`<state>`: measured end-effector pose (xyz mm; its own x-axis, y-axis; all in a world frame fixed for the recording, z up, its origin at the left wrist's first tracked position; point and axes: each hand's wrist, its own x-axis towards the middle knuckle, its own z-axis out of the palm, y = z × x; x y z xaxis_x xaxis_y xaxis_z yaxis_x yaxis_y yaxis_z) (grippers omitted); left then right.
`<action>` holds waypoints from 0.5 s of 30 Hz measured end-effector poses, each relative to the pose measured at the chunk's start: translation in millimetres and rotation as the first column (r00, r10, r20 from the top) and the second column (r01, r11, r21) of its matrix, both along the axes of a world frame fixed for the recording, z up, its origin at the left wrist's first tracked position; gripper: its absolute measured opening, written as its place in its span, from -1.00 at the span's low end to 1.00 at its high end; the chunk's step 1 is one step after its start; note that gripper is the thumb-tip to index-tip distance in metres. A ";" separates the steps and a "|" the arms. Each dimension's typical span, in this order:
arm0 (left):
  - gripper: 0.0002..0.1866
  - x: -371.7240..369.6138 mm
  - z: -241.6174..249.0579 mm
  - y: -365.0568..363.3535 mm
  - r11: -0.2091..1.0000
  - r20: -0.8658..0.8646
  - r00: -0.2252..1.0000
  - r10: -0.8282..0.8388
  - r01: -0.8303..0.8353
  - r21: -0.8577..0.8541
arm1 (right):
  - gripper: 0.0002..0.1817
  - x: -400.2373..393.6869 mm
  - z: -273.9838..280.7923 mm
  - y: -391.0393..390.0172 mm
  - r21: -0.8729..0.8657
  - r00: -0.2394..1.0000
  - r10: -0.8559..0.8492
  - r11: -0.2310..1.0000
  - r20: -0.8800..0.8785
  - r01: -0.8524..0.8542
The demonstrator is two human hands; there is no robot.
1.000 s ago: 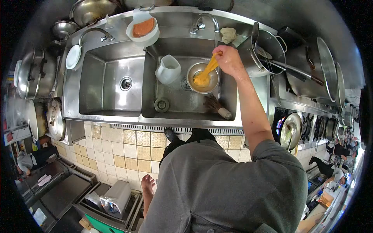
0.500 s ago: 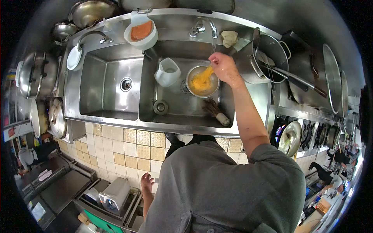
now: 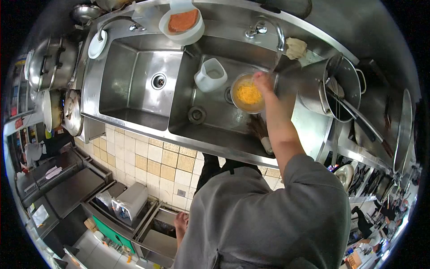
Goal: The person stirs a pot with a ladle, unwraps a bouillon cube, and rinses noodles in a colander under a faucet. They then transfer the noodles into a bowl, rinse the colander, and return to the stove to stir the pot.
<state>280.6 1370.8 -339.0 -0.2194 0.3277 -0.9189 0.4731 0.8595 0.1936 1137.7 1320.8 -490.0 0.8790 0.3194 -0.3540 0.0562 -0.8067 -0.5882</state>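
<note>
My right hand [image 3: 262,82] is at the far right rim of a round metal bowl [image 3: 242,107], its fingers drawn together and smeared by motion. I cannot tell what they hold. Yellow shreds [image 3: 249,94] lie in liquid inside the bowl, which stands in the right-hand sink basin [image 3: 210,127]. Just beyond the hand, a thin stream runs from the tap [image 3: 281,40]. My left hand [image 3: 181,222] hangs low beside my body, fingers loosely bent and holding nothing, partly covered by my shirt.
A white jug [image 3: 210,76] and a drain strainer [image 3: 196,115] sit left of the bowl; a bristle brush [image 3: 260,130] lies nearer me. A large pot [image 3: 313,92] with long-handled tools stands right. A white tub [image 3: 192,36] with an orange-red pad is on the back ledge.
My right hand has come down from beneath the tap to the bowl's rim. The shreds, earlier trailing up toward the hand, now lie within the bowl. My view has turned.
</note>
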 end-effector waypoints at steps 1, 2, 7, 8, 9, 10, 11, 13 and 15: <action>-0.75 4.9 5.9 -3.6 1.000 -0.007 1.000 0.004 -0.004 0.004 | -0.78 -2.1 -27.3 -1.2 -0.143 0.993 0.110 0.984 0.048 -0.102; -0.73 9.1 16.2 -7.7 0.992 -0.007 0.992 -0.126 0.126 0.031 | -0.76 -9.6 -109.3 -16.9 -0.203 0.906 0.347 0.931 0.241 -0.303; -0.64 -36.0 27.7 -22.8 0.986 0.095 0.984 -0.149 0.141 0.089 | -0.68 -62.6 -181.2 -34.1 -0.390 0.766 0.468 0.868 0.441 -0.307; -0.64 -30.6 39.9 -24.0 0.997 0.003 1.000 -0.002 0.001 0.075 | -0.68 -63.6 -139.0 -27.0 -0.387 0.773 0.466 0.869 0.430 -0.308; -0.64 -49.5 34.5 -20.8 0.997 -0.005 1.000 -0.005 0.006 0.076 | -0.68 -58.8 -92.7 -18.5 -0.365 0.920 0.336 0.898 0.203 -0.248; -0.63 -83.1 15.6 -16.9 0.975 0.076 0.976 -0.205 0.198 0.097 | -0.68 -54.4 -68.7 -13.5 -0.359 0.983 0.178 0.916 -0.037 -0.179; -0.62 -98.2 6.9 -15.0 0.916 0.152 0.906 -0.396 0.378 0.134 | -0.68 -50.4 -79.9 -19.6 -0.357 0.984 0.176 0.917 -0.035 -0.177; -0.63 -86.1 3.5 -7.3 0.968 0.126 0.965 -0.229 0.213 0.130 | -0.67 -38.7 -98.6 -36.8 -0.159 0.934 0.350 0.928 0.073 -0.336; -0.63 -54.3 1.8 9.4 0.991 0.106 0.992 -0.061 0.047 0.125 | -0.70 -34.9 -32.1 -42.0 -0.155 0.937 0.348 0.928 0.027 -0.340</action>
